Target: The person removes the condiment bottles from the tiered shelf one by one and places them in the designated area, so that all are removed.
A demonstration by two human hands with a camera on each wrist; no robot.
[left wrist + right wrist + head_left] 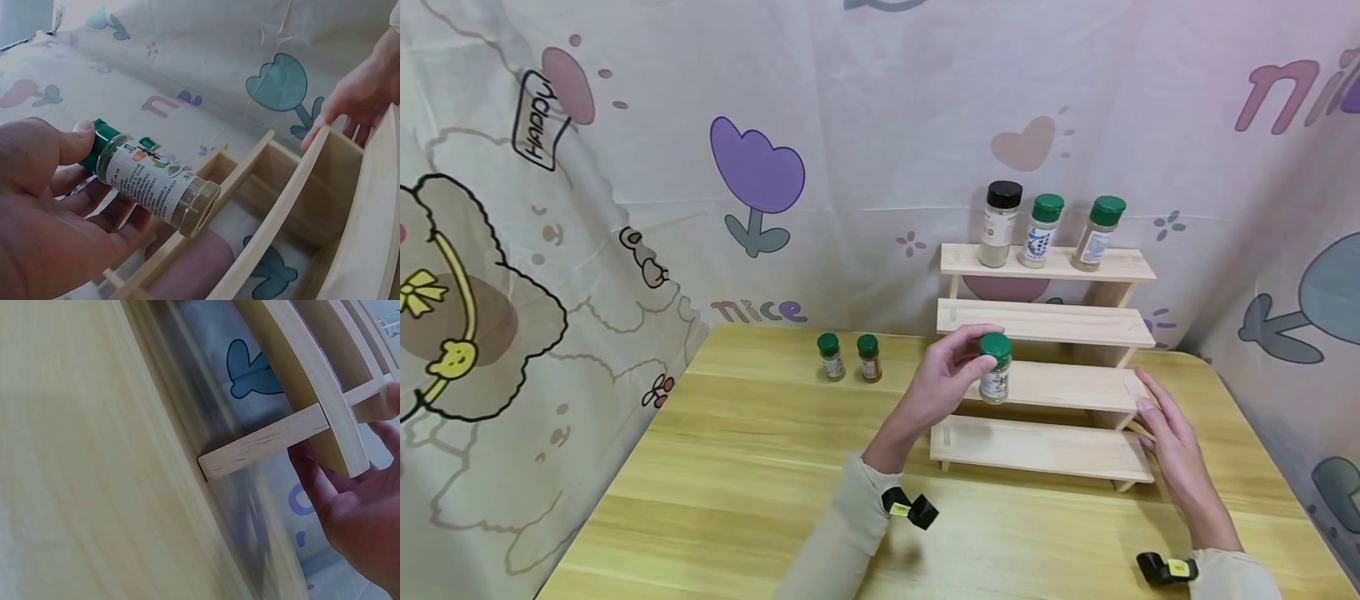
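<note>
My left hand (942,379) pinches a small spice jar (995,383) by its green cap, between thumb and fingers. The jar is upright in front of the wooden tiered shelf (1037,446). Its white printed label and brownish contents show in the left wrist view, where the jar (150,178) looks tilted. At the shelf's right end, my right hand (1176,446) rests against the tier ends with its fingers extended. The right wrist view shows that hand (369,519) with some fingers partly hidden behind the boards.
On the top tier stand a black-capped jar (999,225) and two green-capped jars, one in the middle (1041,233) and one to the right (1097,236). Two smaller green-capped jars, (831,358) and its neighbour, stand on the wooden table (737,467) left of the shelf. A printed cloth (865,150) hangs behind.
</note>
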